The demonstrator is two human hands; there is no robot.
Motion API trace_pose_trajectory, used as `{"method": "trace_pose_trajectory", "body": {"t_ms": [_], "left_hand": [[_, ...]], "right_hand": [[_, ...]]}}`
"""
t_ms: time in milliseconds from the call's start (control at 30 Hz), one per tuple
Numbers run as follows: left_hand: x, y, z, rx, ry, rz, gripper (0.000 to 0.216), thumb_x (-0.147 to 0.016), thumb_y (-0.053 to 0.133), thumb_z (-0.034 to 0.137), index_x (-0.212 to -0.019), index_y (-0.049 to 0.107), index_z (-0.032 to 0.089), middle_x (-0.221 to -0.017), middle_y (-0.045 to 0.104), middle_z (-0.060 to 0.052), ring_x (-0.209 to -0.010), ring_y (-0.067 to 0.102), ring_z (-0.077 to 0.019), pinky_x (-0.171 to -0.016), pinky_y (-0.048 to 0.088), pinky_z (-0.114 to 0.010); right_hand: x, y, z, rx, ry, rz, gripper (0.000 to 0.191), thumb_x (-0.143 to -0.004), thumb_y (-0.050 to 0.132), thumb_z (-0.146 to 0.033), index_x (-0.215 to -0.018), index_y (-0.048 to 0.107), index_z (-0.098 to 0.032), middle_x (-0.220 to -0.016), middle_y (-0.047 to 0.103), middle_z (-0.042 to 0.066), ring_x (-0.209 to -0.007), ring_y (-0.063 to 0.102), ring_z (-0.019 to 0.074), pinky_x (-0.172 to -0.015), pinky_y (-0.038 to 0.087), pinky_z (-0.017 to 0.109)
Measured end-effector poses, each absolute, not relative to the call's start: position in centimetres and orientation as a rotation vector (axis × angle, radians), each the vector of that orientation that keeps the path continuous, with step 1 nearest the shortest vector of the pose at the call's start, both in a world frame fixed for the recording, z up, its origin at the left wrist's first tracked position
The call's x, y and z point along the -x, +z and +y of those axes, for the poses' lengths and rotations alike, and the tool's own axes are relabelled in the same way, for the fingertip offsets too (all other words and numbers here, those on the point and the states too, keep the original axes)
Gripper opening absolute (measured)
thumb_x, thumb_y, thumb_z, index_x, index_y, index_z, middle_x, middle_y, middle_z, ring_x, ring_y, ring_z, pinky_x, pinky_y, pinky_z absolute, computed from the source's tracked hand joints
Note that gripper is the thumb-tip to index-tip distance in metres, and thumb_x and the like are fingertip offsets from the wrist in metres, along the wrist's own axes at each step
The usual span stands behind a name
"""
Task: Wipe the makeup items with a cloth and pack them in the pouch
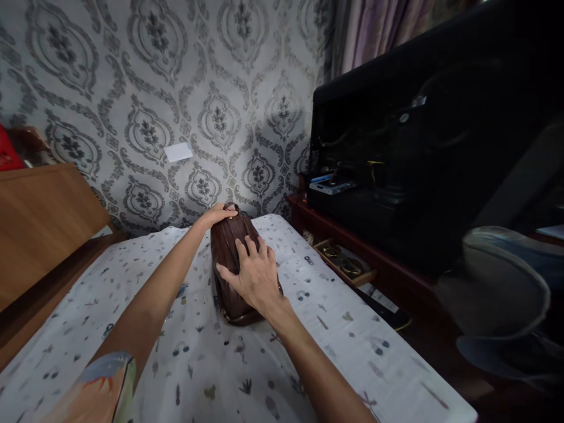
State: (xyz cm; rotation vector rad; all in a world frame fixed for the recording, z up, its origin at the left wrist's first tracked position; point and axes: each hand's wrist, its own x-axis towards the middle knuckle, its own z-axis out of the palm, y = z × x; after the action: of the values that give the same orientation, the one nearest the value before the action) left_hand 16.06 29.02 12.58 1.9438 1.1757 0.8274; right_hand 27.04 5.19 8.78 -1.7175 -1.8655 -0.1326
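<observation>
A dark brown leather handbag (233, 302) with pleated sides lies on the bed's patterned white sheet (198, 358). At its far end, my left hand (218, 216) grips the bag beside a small loop, with the thumb on top and the other fingers hidden behind. My right hand (256, 276) rests on the bag's upper right side, its fingers spread over the leather. Near the bag's front corner a bit of metal trim shows.
A wooden headboard (44, 217) stands at the left. On the right are a large black television (396, 135), a dark red stand with an open drawer (346, 264) and a chair (502, 288). Patterned wallpaper (220, 117) covers the wall behind the bed.
</observation>
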Motion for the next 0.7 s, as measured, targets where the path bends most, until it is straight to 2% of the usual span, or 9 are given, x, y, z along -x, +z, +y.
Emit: {"method": "trace_pose_trajectory", "body": {"t_ms": [400,600,700], "left_hand": [[-16.3,11.9,28.9,-1.878,0.815,1.240,0.026,-0.057,0.081,0.030,-0.062,0.059,0.017,-0.052,0.052,0.005,-0.049,0.046,-0.0109,-0.051,0.033,-0.024],[-14.9,12.3,28.9,-1.805,0.842,1.270,0.023,-0.072,0.074,0.036,-0.073,0.063,0.016,-0.063,0.062,0.001,-0.059,0.057,-0.0138,-0.056,0.042,-0.024],[-13.5,12.7,29.1,-1.784,0.818,1.344,0.021,-0.078,0.073,0.035,-0.077,0.064,0.015,-0.066,0.062,0.000,-0.063,0.060,-0.0145,-0.057,0.045,-0.024]], "right_hand": [[-27.2,8.9,5.3,1.717,-0.119,-1.899,0.077,-0.091,0.051,-0.067,-0.148,0.049,-0.016,-0.155,0.045,0.018,-0.141,0.036,0.0445,-0.110,0.031,0.057],[-27.1,9.1,5.1,1.740,-0.119,-1.918,0.074,-0.094,0.047,-0.065,-0.148,0.049,-0.015,-0.153,0.047,0.018,-0.142,0.035,0.0438,-0.112,0.030,0.055],[-27.0,9.2,4.9,1.754,-0.126,-1.916,0.073,-0.094,0.047,-0.065,-0.148,0.049,-0.016,-0.153,0.047,0.017,-0.142,0.035,0.0432,-0.112,0.030,0.054]]}}
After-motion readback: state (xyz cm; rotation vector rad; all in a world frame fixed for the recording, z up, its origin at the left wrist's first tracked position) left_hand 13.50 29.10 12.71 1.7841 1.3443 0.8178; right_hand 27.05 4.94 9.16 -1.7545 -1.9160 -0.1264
